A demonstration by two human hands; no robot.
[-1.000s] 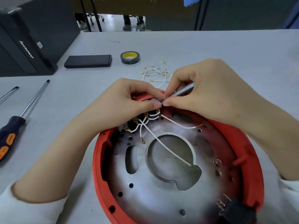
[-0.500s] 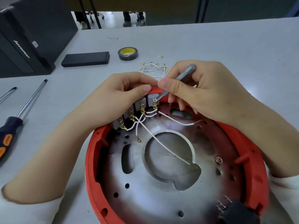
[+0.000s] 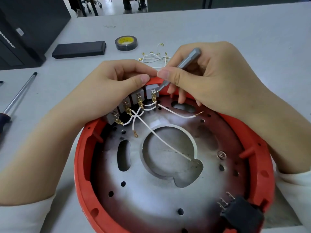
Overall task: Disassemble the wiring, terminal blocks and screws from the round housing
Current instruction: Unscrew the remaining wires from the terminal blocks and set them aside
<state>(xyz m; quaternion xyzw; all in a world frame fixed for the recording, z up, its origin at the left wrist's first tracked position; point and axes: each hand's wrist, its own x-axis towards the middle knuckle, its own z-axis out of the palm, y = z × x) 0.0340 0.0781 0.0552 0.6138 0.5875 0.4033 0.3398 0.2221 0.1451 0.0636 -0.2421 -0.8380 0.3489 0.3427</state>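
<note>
A round red housing [image 3: 80, 165] with a metal plate inside lies on the table before me. Several grey terminal blocks [image 3: 134, 100] stand along its far rim, joined by thin white wires [image 3: 161, 140] with gold connectors. My left hand [image 3: 107, 88] grips the far rim just behind the blocks. My right hand [image 3: 210, 78] holds a small grey screwdriver bit [image 3: 183, 64] like a pen, its tip against the rightmost block [image 3: 151, 90]. A single screw [image 3: 221, 154] sits in the plate at right.
A loose bundle of removed white wires [image 3: 154, 57] lies beyond the housing. A tape roll [image 3: 126, 43], a black box [image 3: 79, 49] and a black computer case [image 3: 25, 31] stand farther back. A long screwdriver [image 3: 18, 96] lies at left. A black connector [image 3: 242, 214] sits at the housing's near right.
My hands have drawn apart and uncovered the row of terminal blocks. The right hand has tilted the bit from flat to steep, with its tip down on the rightmost block.
</note>
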